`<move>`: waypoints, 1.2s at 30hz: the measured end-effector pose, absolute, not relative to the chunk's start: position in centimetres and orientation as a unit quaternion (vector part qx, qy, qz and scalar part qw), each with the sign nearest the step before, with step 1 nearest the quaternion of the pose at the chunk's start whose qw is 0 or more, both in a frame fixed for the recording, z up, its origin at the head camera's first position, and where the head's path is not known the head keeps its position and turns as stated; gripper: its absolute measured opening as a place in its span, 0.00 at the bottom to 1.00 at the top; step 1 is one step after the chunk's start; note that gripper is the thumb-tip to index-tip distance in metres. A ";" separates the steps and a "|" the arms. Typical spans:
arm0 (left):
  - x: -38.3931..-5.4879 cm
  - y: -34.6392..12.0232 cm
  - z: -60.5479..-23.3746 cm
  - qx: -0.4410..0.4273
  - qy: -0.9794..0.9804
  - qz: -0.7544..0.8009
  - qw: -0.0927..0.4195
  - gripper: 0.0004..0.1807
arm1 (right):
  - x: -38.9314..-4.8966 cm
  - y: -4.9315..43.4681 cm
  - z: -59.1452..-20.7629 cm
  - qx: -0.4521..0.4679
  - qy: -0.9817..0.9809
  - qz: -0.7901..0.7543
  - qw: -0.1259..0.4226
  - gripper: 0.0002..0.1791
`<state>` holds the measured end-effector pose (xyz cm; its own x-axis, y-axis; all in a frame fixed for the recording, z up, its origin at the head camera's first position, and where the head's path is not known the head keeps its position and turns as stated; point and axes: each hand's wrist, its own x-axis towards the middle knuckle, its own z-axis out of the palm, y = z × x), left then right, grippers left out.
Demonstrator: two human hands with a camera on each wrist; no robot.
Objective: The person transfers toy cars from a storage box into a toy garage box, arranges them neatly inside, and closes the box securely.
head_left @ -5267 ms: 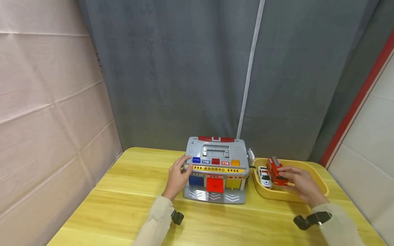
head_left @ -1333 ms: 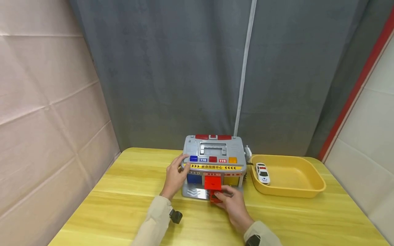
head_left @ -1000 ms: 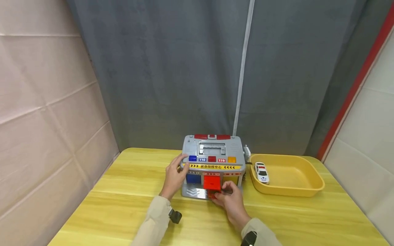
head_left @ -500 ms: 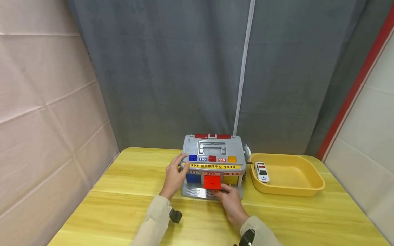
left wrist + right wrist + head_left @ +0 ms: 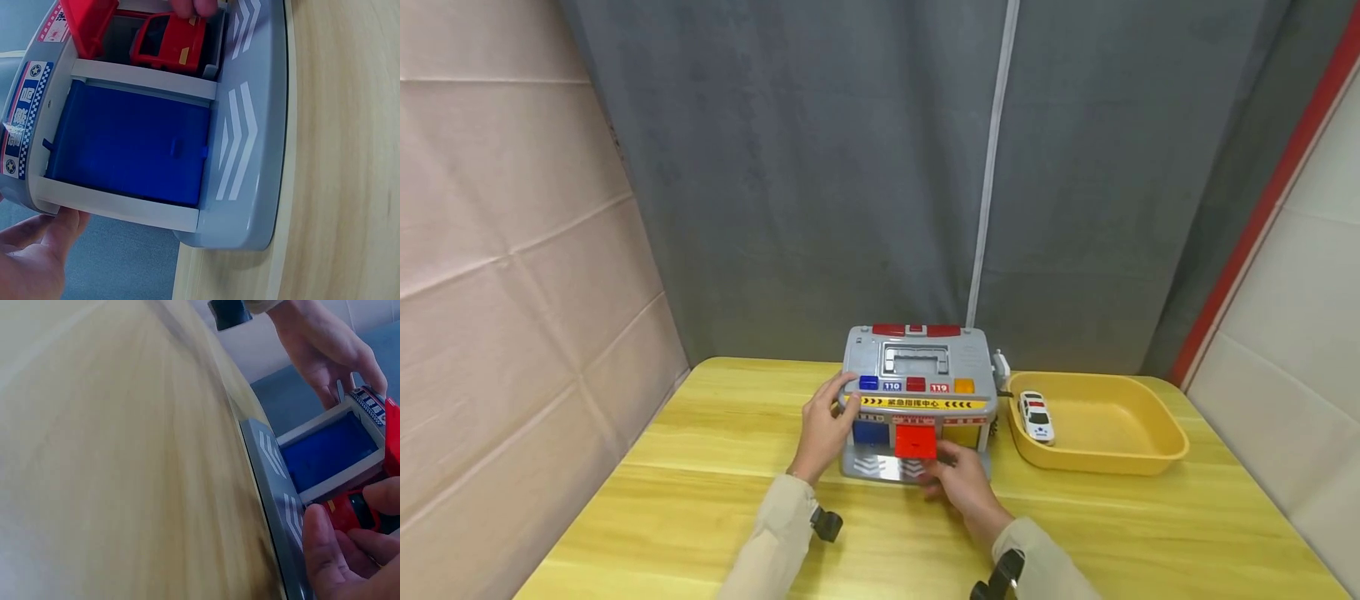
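Observation:
A grey toy garage [image 5: 862,468] stands on the table, with a blue door [image 5: 131,144] lowered at the left, a red door [image 5: 916,442] swung up in the middle and a yellow door [image 5: 961,436] at the right. My left hand [image 5: 824,427] grips the garage's left front corner, thumb at the front edge and fingers on the roof. Under the raised red door a red toy fire truck [image 5: 172,44] sits inside the middle bay. My right hand [image 5: 966,483] pinches it, its thumb [image 5: 320,544] and fingers around the truck's near end. The head view barely shows the truck.
A yellow tray [image 5: 1120,462] stands right of the garage, with a white toy police car [image 5: 1037,417] at its left side. A white part [image 5: 1001,367] sticks out from the garage's right side. A grey curtain [image 5: 820,208] hangs behind the wooden table [image 5: 700,475].
Earlier the right hand held the fire truck at the yellow tray. It has since carried it left and pushed it under the red door. The left hand keeps its grip.

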<state>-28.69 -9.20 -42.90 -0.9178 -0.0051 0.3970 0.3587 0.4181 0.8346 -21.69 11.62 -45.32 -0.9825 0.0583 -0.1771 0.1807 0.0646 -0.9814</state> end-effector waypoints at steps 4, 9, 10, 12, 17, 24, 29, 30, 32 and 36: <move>-28.8 -9.3 -43.0 -0.106 -0.826 -0.525 0.173 0.18 | -21.8 11.8 -45.1 0.069 0.736 -0.671 0.055 0.24; -28.9 -9.3 -43.0 -0.105 -0.827 -0.525 0.173 0.18 | -21.8 12.5 -44.7 0.056 0.764 -0.642 0.042 0.19; -28.9 -9.3 -43.0 -0.105 -0.826 -0.526 0.173 0.18 | -21.8 12.7 -44.6 0.055 0.769 -0.635 0.035 0.18; -28.9 -9.3 -43.0 -0.106 -0.825 -0.527 0.174 0.18 | -21.8 13.0 -44.4 0.052 0.783 -0.620 0.016 0.15; -29.0 -9.3 -43.0 -0.112 -0.824 -0.528 0.175 0.18 | -21.6 13.7 -43.6 0.038 0.813 -0.579 -0.045 0.07; -28.9 -9.3 -43.1 -0.109 -0.824 -0.529 0.172 0.18 | -21.1 14.3 -42.0 -0.008 0.849 -0.512 -0.126 0.04; -28.9 -9.3 -43.0 -0.110 -0.824 -0.528 0.171 0.18 | -21.0 14.2 -40.8 -0.104 0.872 -0.422 -0.226 0.05; -28.9 -9.3 -43.0 -0.110 -0.824 -0.529 0.172 0.18 | -21.1 14.1 -40.6 -0.126 0.875 -0.395 -0.249 0.07; -28.8 -9.4 -43.0 -0.109 -0.824 -0.529 0.172 0.18 | -21.5 14.0 -40.1 -0.162 0.880 -0.340 -0.289 0.12; -28.8 -9.3 -43.0 -0.107 -0.826 -0.527 0.171 0.18 | -22.3 14.1 -39.3 -0.194 0.896 -0.255 -0.306 0.25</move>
<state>-28.76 -9.28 -42.99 -0.9185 -0.0040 0.3955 0.3569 0.4226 0.8331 -22.31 14.06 -39.27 -0.7375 -0.1925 0.6474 -0.5044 0.7944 -0.3384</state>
